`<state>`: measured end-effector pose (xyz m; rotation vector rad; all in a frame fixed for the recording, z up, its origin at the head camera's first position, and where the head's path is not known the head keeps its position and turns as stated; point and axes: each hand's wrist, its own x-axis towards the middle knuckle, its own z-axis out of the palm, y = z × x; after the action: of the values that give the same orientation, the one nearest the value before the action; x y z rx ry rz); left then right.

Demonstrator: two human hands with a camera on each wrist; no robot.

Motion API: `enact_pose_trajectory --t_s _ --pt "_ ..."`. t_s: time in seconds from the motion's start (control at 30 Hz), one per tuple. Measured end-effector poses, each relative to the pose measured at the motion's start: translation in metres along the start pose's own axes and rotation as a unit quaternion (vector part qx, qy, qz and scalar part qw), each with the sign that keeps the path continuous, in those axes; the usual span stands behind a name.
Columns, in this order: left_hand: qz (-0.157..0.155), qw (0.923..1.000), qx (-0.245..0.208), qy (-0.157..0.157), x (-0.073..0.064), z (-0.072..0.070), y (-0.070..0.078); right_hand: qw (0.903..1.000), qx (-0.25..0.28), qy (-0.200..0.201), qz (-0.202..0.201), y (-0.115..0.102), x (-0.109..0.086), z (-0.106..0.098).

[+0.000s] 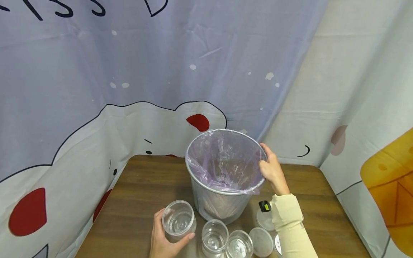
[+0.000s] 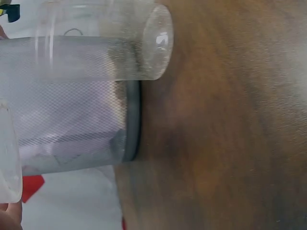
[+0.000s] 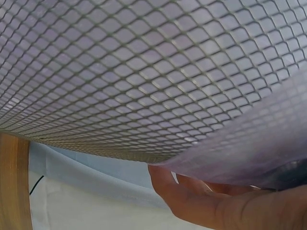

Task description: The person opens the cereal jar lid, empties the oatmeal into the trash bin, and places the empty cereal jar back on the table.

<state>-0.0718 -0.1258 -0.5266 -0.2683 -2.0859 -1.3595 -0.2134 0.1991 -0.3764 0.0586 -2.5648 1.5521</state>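
A silver mesh trash can (image 1: 214, 206) stands on the table, lined with a thin purple plastic bag (image 1: 226, 165) folded over its rim. My right hand (image 1: 273, 172) grips the rim at the right side. From the right wrist, fingers (image 3: 192, 203) show against the bag's overhang below the wire mesh (image 3: 144, 72). In front and to the left of the can, my left hand (image 1: 164, 242) holds a clear round plastic container (image 1: 179, 222) with an open top. Part of that container (image 2: 9, 163) fills the edge of the left wrist view.
Two more clear containers, one (image 1: 214, 236) before the can and another (image 1: 239, 245) beside it, stand on the wooden table (image 1: 129, 215). Round translucent lids (image 1: 261, 242) lie near my right sleeve. A printed curtain (image 1: 161, 71) hangs behind the table.
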Motion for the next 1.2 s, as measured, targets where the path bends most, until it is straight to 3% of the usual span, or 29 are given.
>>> enact_pose_trajectory --t_s 0.13,0.23,0.4,0.63,0.97,1.2 --pt "-0.063 0.9978 0.008 -0.017 -0.007 0.002 -0.005 1.0 -0.001 0.001 0.003 -0.001 0.0 0.0" --pt "-0.08 0.9965 0.007 -0.023 -0.011 0.003 -0.009 1.0 -0.003 0.001 0.005 -0.001 0.0 0.0" --pt "-0.073 0.9969 -0.002 -0.027 -0.014 0.004 -0.015 0.9999 0.01 -0.002 0.004 -0.001 0.0 0.0" --pt "-0.061 0.9966 0.027 -0.049 -0.023 0.007 -0.031 1.0 0.005 -0.001 0.008 0.0 0.0 0.0" --pt "-0.02 0.9959 0.059 -0.066 -0.038 0.015 -0.055 0.9999 -0.001 -0.001 0.016 -0.001 -0.001 0.0" --pt "0.002 0.9955 0.067 -0.066 -0.042 0.019 -0.062 0.9999 0.002 -0.003 0.015 -0.001 -0.001 -0.001"
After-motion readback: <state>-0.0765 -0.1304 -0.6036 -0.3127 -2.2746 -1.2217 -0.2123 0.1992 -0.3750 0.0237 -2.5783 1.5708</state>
